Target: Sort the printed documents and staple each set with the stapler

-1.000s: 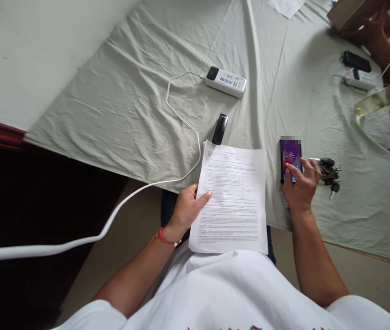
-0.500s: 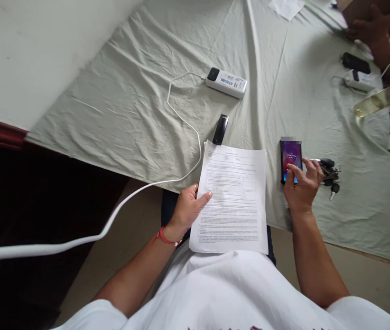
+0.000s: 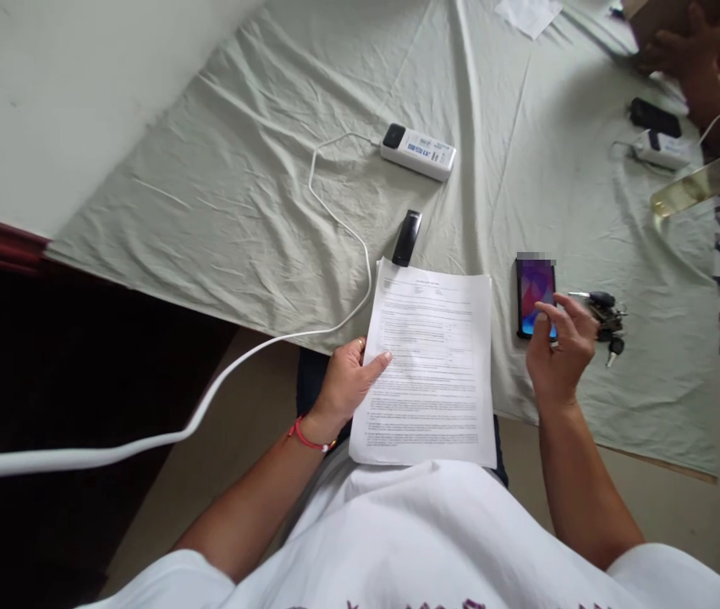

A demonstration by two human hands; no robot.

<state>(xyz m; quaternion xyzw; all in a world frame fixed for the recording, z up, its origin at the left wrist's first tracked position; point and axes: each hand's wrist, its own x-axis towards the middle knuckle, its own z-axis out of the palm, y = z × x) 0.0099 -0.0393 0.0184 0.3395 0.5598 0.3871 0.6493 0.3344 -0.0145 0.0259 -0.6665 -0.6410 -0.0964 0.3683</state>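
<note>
My left hand (image 3: 348, 385) grips the left edge of a stack of printed sheets (image 3: 432, 364), thumb on top and fingers beneath. The stack leans from the table edge toward my lap. My right hand (image 3: 559, 359) hovers at the lower right corner of a smartphone (image 3: 530, 292) lying on the cloth, screen lit purple and blue. Its fingers are bent, apart from the palm, and hold nothing. A bunch of keys (image 3: 613, 323) lies just beyond that hand, partly hidden by its fingers. Touching the top of the sheets is a small glossy black object (image 3: 407, 238), its kind unclear.
A white power bank (image 3: 420, 154) with a white cable (image 3: 258, 348) running off left rests on the pale green tablecloth (image 3: 258, 194). At upper right are another person's hand (image 3: 683, 51), a black phone (image 3: 655, 117), a second white power bank (image 3: 664, 148) and a clear bottle (image 3: 702, 182).
My right hand has shifted slightly right and down on the phone, and the screen's white digits or dots are gone. My left hand and the sheets stay put.
</note>
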